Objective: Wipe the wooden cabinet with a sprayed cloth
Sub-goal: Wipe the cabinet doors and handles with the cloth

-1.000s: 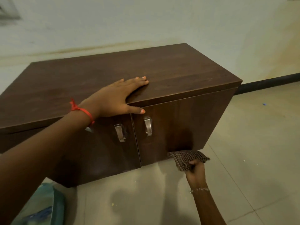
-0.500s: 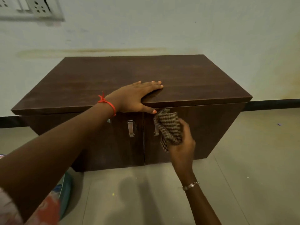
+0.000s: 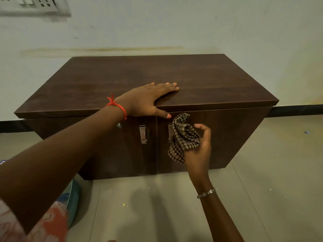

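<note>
A low dark wooden cabinet (image 3: 201,81) with two doors stands against the wall. My left hand (image 3: 148,100) lies flat on its top near the front edge, fingers spread, thumb hanging over the edge. My right hand (image 3: 199,151) holds a bunched brown checked cloth (image 3: 183,137) in front of the right door, just over that door's metal handle (image 3: 169,132), which it partly hides. The left door's handle (image 3: 143,134) shows fully.
The cabinet sits on a pale tiled floor (image 3: 271,180) with a black skirting strip (image 3: 297,110) along the wall. A teal object (image 3: 73,198) lies on the floor at the cabinet's lower left. A switch plate (image 3: 33,5) is on the wall at top left.
My right hand rose with the cloth from the bottom edge of the right door up to its handle. My view lifted. The left hand stayed on the top.
</note>
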